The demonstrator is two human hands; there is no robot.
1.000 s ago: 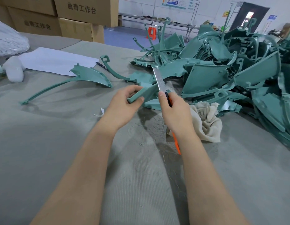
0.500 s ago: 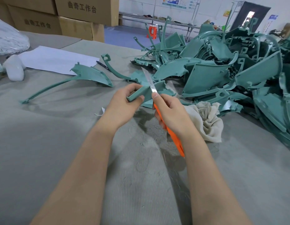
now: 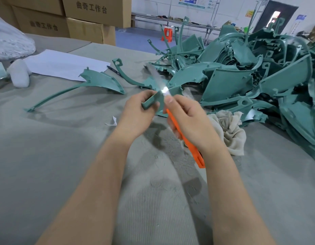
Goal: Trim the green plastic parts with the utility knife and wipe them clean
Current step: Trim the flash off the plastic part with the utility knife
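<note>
My left hand (image 3: 136, 114) grips the near end of a green plastic part (image 3: 153, 101) held above the grey table. My right hand (image 3: 189, 121) is closed around an orange utility knife (image 3: 188, 144). Its long blade (image 3: 157, 80) points up and away to the left and lies against the part's edge, glinting where they meet. A beige cloth (image 3: 227, 129) lies crumpled just right of my right hand. A large heap of green parts (image 3: 250, 76) fills the right side of the table. One single green part (image 3: 93, 84) with a long thin arm lies apart to the left.
Grey felt table (image 3: 47, 156) with plastic shavings near my hands. White paper sheet (image 3: 65, 65) and a black pen (image 3: 114, 70) sit at the back left, next to a white wrapped bundle (image 3: 19, 73). Cardboard boxes (image 3: 93, 13) stand behind. A small white scrap (image 3: 112, 122) lies left of my left wrist.
My right hand has drawn the knife back toward me and tilted it, so the blade now leans further left along the part's edge. The left hand keeps the part nearly still.
</note>
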